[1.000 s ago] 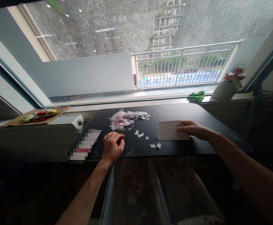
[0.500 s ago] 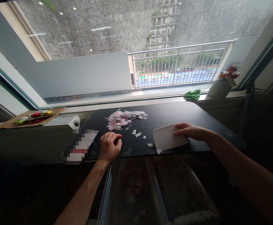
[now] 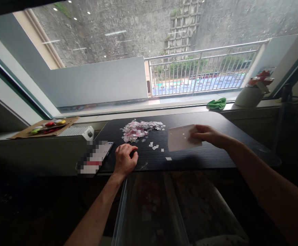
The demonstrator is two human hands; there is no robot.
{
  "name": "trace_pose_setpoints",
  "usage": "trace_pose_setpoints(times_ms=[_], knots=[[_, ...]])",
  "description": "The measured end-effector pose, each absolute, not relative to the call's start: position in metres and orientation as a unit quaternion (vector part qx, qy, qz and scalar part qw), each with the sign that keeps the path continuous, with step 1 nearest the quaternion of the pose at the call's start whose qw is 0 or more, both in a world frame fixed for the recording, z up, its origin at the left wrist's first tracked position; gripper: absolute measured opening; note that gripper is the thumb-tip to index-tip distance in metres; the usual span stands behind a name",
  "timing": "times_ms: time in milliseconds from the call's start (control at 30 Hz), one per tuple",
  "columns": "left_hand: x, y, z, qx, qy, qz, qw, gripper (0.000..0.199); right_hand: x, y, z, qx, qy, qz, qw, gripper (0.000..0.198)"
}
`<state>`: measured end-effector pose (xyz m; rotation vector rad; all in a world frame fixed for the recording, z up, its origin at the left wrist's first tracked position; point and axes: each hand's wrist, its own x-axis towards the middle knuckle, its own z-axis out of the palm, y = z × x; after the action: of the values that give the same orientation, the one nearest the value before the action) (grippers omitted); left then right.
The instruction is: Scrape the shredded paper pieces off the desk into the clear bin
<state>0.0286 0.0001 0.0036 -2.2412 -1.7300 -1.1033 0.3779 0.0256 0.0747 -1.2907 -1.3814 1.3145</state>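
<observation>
My right hand [image 3: 207, 134] grips a thin white flat scraper [image 3: 178, 140] by its right end, holding it tilted over the black table [image 3: 197, 120]. Tiny white specks show against its face; whether they lie on it or fall past it I cannot tell. My left hand [image 3: 126, 157] rests near the table's front edge, fingers loosely curled and thumb apart, with nothing seen in it. Behind it lies a heap of small white and pink paper pieces [image 3: 138, 130]. Several loose paper pieces [image 3: 168, 159] are scattered between the heap and the scraper.
A phone [image 3: 99, 155] with a blurred screen lies left of my left hand. Below the table edge stands a clear plastic bin [image 3: 119, 212] with some paper bits inside. A green cloth [image 3: 217, 104] and a pale container [image 3: 248, 95] sit on the windowsill.
My right hand has lifted the scraper up from the table's front edge and tilted it. The paper piece at its lower corner is no longer seen there. My left hand stays put; the view has shifted slightly.
</observation>
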Motion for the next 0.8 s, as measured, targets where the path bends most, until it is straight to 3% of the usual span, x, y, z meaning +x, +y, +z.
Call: trace_pose_setpoints(times_ms=[167,400,600,800], knots=[[0.029,0.0,0.004,-0.735,-0.568,-0.367,0.052,0.019,0.344,0.047,0.068,-0.525,-0.533,0.521,0.41,0.021],[0.03,-0.001,0.005,-0.732,-0.57,-0.371,0.048,0.017,0.37,0.033,0.068,-0.504,-0.581,0.574,0.282,0.03],[0.028,-0.002,0.007,-0.735,-0.565,-0.373,0.044,0.016,0.375,0.029,0.063,-0.53,-0.56,0.562,0.301,0.033],[0.045,-0.024,0.021,-0.781,-0.517,-0.352,0.012,0.015,0.369,0.025,0.062,-0.529,-0.564,0.574,0.268,0.029]])
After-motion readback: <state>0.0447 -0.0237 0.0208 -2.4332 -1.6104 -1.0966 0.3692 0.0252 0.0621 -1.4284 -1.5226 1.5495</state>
